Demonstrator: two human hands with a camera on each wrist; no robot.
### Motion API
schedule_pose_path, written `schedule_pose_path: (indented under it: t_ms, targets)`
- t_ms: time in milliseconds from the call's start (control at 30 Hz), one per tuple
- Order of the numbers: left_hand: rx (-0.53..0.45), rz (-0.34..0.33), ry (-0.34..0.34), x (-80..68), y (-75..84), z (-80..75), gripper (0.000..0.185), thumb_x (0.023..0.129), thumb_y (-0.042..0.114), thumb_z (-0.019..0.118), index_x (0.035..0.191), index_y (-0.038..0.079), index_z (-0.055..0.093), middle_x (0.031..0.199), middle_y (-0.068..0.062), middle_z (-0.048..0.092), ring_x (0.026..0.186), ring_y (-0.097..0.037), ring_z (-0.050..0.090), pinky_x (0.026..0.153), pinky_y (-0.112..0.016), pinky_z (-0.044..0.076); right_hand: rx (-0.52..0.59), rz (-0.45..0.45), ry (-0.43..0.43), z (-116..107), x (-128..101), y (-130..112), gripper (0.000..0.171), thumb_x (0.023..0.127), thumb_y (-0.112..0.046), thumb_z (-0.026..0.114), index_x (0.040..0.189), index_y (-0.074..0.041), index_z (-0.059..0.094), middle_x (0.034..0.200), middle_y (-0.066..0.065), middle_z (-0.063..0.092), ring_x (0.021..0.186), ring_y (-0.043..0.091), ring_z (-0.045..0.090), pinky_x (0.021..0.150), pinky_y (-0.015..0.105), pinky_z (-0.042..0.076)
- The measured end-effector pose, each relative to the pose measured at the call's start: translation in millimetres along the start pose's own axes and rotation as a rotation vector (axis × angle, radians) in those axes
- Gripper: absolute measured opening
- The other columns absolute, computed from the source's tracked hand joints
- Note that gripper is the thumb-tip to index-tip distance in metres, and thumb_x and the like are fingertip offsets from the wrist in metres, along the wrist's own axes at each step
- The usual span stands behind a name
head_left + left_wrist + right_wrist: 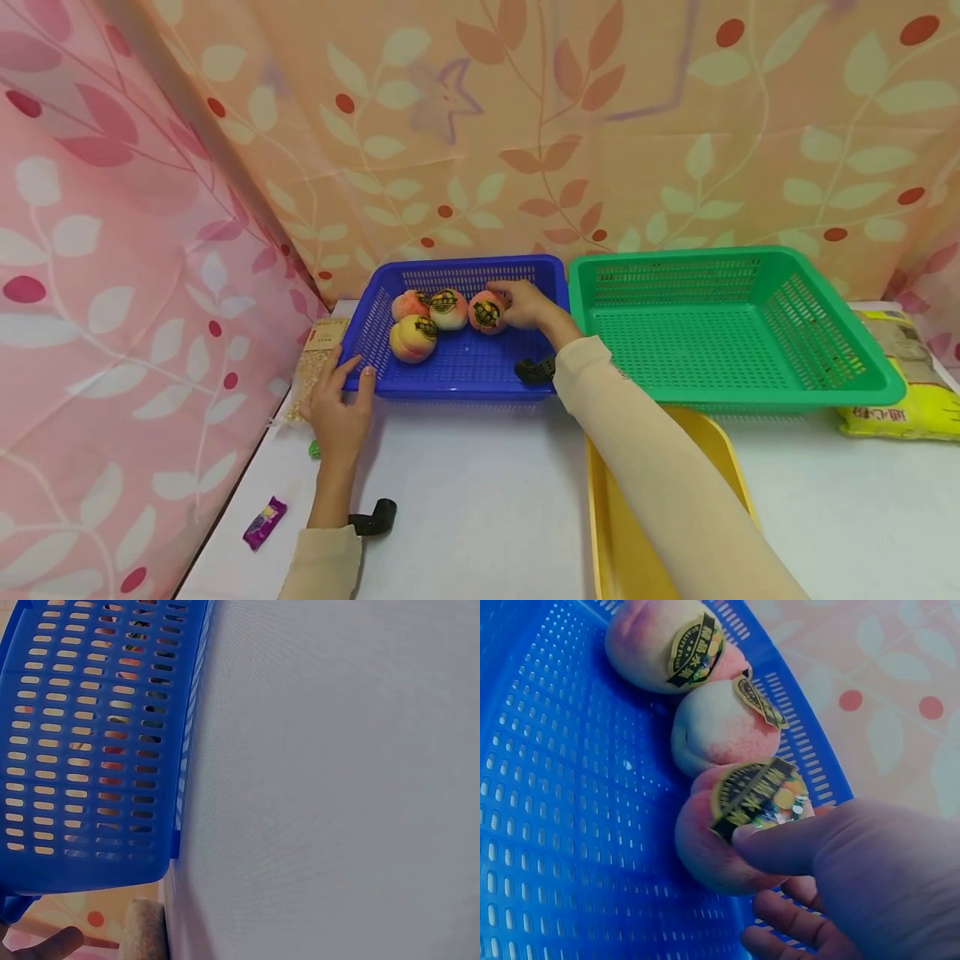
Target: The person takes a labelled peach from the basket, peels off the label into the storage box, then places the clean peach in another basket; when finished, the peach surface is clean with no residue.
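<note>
Soft, even light fills the head view, sharp at centre, with wide-angle bending at the edges and only faint shadows on the table (480, 500). The right wrist view is dimmer with a bluish cast; the hand (855, 877) is close and blurred, while labels on the peaches (727, 727) show slight glare

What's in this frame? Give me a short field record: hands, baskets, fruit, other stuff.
right hand: grips the rightmost peach inside the blue basket
left hand: rests on the blue basket's front left corner, fingers straight
peaches: four in the blue basket, each with a sticker
green basket: right of the blue one, nothing seen in it
yellow tray: in front, partly under the right sleeve
table: white; purple wrapper near the left edge
</note>
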State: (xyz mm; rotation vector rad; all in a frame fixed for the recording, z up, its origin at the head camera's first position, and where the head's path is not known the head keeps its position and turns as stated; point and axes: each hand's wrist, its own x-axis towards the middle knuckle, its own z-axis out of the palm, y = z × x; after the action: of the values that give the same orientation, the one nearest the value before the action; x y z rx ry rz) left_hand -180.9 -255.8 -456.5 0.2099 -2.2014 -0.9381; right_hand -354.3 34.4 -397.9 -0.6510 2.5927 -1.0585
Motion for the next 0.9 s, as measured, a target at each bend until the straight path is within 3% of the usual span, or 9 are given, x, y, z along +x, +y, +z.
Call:
schedule_pose_path:
  t_ms: [133,233,367,567,667,800,900]
  targets:
    - [-0.002,0.003,0.001,-0.7,0.8,-0.6,0.036,0.095,0.031,0.070,0.122,0.008,0.074,0.152,-0.008,0.055,0.142,-0.039,0.049,0.104,-0.066,0.019,-0.058,-0.031,-0.026,-0.6,-2.0,-2.2,0.078,0.081,0.004,0.070,0.154,-0.008,0.044,0.146,0.020,0.058,0.096,0.025,0.054,0.074,0.027,0.041]
    - [-0.002,0.007,0.002,-0.9,1.0,-1.0,0.035,0.095,0.031,0.070,0.121,0.007,0.074,0.152,-0.010,0.055,0.142,-0.039,0.049,0.103,-0.065,0.019,-0.083,-0.044,-0.040,-1.1,-4.3,-4.6,0.076,0.081,0.003,0.070,0.153,-0.008,0.046,0.144,0.020,0.059,0.105,0.028,0.058,0.080,0.030,0.046]
    - [0.002,0.010,-0.002,-0.8,1.3,-0.8,0.035,0.095,0.030,0.069,0.121,0.007,0.074,0.151,-0.012,0.055,0.142,-0.039,0.049,0.103,-0.066,0.020,-0.084,-0.019,-0.036,-1.1,-5.4,-4.6,0.071,0.083,-0.003,0.074,0.149,-0.008,0.049,0.144,0.020,0.057,0.131,0.035,0.052,0.104,0.044,0.047]
    - [0.004,0.002,-0.006,-0.8,0.0,-0.6,0.035,0.096,0.033,0.068,0.119,0.007,0.074,0.152,-0.010,0.055,0.143,-0.038,0.048,0.105,-0.067,0.020,-0.008,0.017,-0.051,-0.3,-5.9,-4.5,0.061,0.086,-0.005,0.074,0.140,-0.003,0.046,0.140,0.021,0.056,0.126,0.036,0.057,0.108,0.047,0.046]
    - [0.007,-0.004,-0.007,-1.0,-0.4,-0.5,0.034,0.096,0.033,0.068,0.118,0.008,0.075,0.153,-0.009,0.055,0.143,-0.037,0.048,0.105,-0.067,0.020,-0.017,0.027,-0.062,-0.1,-5.0,-4.0,0.068,0.087,-0.006,0.071,0.147,-0.004,0.040,0.145,0.022,0.053,0.131,0.037,0.055,0.111,0.047,0.044]
    - [0.004,0.001,-0.010,-0.8,0.2,-0.3,0.033,0.096,0.033,0.068,0.116,0.007,0.075,0.152,-0.010,0.055,0.143,-0.037,0.048,0.106,-0.067,0.019,-0.088,0.016,-0.089,0.2,-3.3,-3.4,0.080,0.090,-0.009,0.068,0.160,-0.010,0.030,0.158,0.020,0.043,0.147,0.037,0.041,0.120,0.048,0.036]
    - [0.001,0.003,-0.012,-0.6,0.8,-0.5,0.033,0.096,0.033,0.068,0.115,0.007,0.075,0.153,-0.010,0.054,0.144,-0.037,0.048,0.106,-0.066,0.019,-0.113,0.003,-0.090,0.0,-4.0,-4.4,0.076,0.092,-0.012,0.068,0.159,-0.009,0.033,0.156,0.020,0.046,0.146,0.036,0.042,0.119,0.047,0.037]
